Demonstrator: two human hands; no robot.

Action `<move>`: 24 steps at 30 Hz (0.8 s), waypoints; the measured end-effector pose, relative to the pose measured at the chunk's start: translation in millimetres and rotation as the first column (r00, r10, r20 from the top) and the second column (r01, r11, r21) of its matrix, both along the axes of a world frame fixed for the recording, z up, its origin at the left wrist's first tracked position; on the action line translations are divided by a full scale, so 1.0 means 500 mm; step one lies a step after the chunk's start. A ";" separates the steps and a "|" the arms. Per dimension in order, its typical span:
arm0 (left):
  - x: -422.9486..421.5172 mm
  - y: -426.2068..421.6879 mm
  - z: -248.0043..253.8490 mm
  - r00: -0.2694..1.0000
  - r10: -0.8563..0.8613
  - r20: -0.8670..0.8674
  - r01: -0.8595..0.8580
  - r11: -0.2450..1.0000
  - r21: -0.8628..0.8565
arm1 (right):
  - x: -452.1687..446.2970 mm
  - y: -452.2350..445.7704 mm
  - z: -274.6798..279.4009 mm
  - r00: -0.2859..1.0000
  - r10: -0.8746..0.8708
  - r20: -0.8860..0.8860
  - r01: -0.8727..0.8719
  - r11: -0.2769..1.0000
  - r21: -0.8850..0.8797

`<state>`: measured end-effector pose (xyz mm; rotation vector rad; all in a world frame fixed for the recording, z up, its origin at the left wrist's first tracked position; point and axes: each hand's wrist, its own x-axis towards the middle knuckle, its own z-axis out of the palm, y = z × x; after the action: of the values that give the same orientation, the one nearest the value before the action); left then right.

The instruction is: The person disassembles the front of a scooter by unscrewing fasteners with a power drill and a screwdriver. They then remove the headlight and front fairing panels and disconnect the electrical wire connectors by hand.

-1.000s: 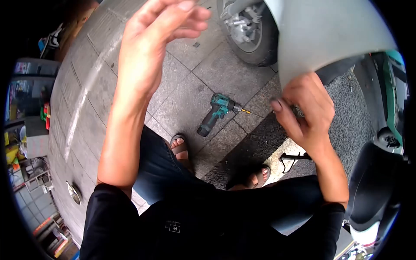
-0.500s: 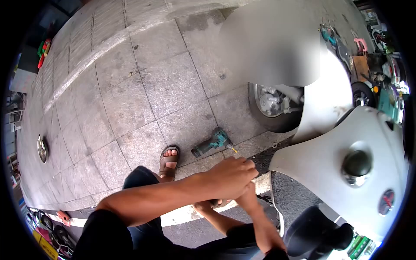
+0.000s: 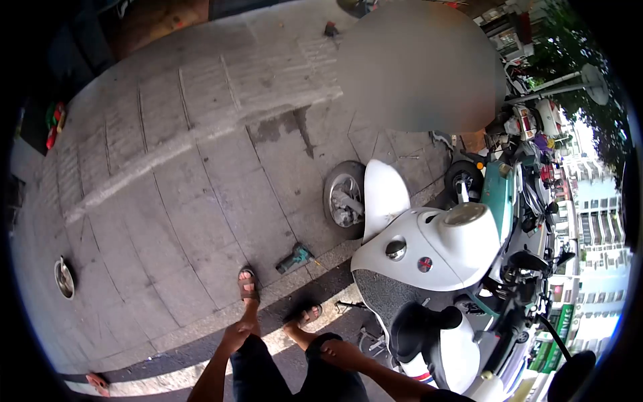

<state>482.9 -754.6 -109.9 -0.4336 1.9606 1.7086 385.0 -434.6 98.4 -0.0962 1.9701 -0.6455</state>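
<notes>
My left hand [image 3: 234, 337] rests on my left leg near the knee, its fingers laid over the leg and holding no object. On my other knee lies my right hand [image 3: 340, 354], flat and without anything in it. A teal and black cordless drill [image 3: 295, 258] with a thin yellowish bit lies on the paving beyond my sandalled feet, apart from both hands. To the right stands a white and teal scooter [image 3: 375, 251] with a dark seat [image 3: 412, 326]; its front wheel [image 3: 345, 201] is over the pavement.
A round metal bowl [image 3: 65, 278] with something in it sits on the paving at far left. A pale kerb strip [image 3: 167, 376] runs beneath my feet. More scooters and motorbikes [image 3: 529, 194] stand at the right. A blurred patch hides the upper middle.
My hands were together, one over the other, in front of me; now they are apart, each on a leg. The view has shifted up, showing more of the scooter and street.
</notes>
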 end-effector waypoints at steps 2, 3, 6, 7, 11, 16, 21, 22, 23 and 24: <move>0.023 -0.132 0.062 0.777 0.347 0.524 -0.415 0.910 0.013 | -0.038 -0.043 0.093 0.967 0.190 -0.170 -0.186 0.982 0.043; 0.048 -0.200 0.063 0.617 0.517 0.593 -0.640 0.768 -0.004 | -0.064 -0.075 0.146 0.970 0.100 -0.224 -0.103 0.995 -0.003; 0.048 -0.331 0.213 0.344 0.795 0.499 -0.876 0.463 -0.135 | -0.140 -0.128 0.207 0.915 -0.083 -0.394 -0.029 0.962 -0.271; 0.069 -0.372 0.219 0.365 0.800 0.476 -0.871 0.474 -0.129 | -0.171 -0.150 0.253 0.917 -0.153 -0.368 0.015 0.936 -0.351; 0.034 -0.462 0.243 0.555 0.744 0.372 -0.727 0.652 -0.218 | -0.249 -0.153 0.255 0.905 -0.220 -0.364 0.039 0.896 -0.443; -0.119 -0.427 0.289 0.734 0.588 0.341 -0.557 0.808 -0.194 | -0.229 0.023 0.013 0.893 -0.393 -0.221 0.386 0.920 -0.075; -0.382 -0.320 0.355 0.967 0.150 0.204 -0.120 0.981 -0.151 | -0.053 0.247 -0.153 -0.091 -0.684 0.724 0.993 -0.119 0.013; -0.428 -0.321 0.342 0.970 0.121 0.211 -0.089 0.984 -0.154 | -0.029 0.252 -0.167 0.046 -0.854 0.518 0.999 0.051 -0.005; -0.475 -0.328 0.302 0.987 0.046 0.157 -0.040 0.998 -0.045 | -0.025 0.204 -0.119 0.079 -0.952 0.296 0.987 0.117 0.113; -0.519 -0.337 0.261 0.995 -0.016 0.098 0.010 0.998 0.063 | -0.017 0.161 -0.079 0.145 -0.987 0.066 0.956 0.157 0.247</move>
<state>223.4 -923.4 20.5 -0.4723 1.8317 1.7030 376.7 -354.0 58.9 1.4943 1.6115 -1.2592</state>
